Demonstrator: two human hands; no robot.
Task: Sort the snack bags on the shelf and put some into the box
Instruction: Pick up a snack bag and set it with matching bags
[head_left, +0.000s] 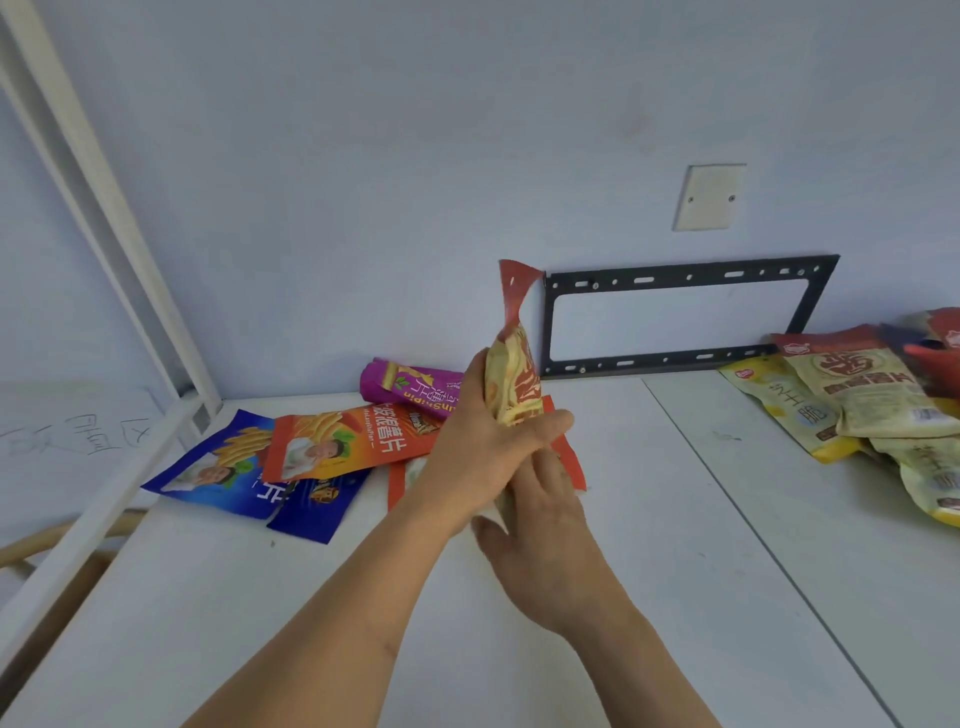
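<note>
My left hand (483, 447) grips an upright red and yellow snack bag (511, 374) around its middle, above the white shelf (649, 519). Beneath it my right hand (540, 540) holds the same bag's lower end. An orange snack bag (343, 439) lies left of the hands, overlapping a blue snack bag (218, 467) and a second blue bag (311, 506). A purple snack bag (415, 389) lies against the wall behind them. Another red bag (569, 460) lies flat under my hands, mostly hidden. No box is in view.
A pile of yellow and beige snack bags (857, 410) lies at the shelf's right end. A black metal bracket (680, 317) and a blank wall plate (709, 197) are fixed on the wall behind. A white shelf post (114, 234) rises at the left.
</note>
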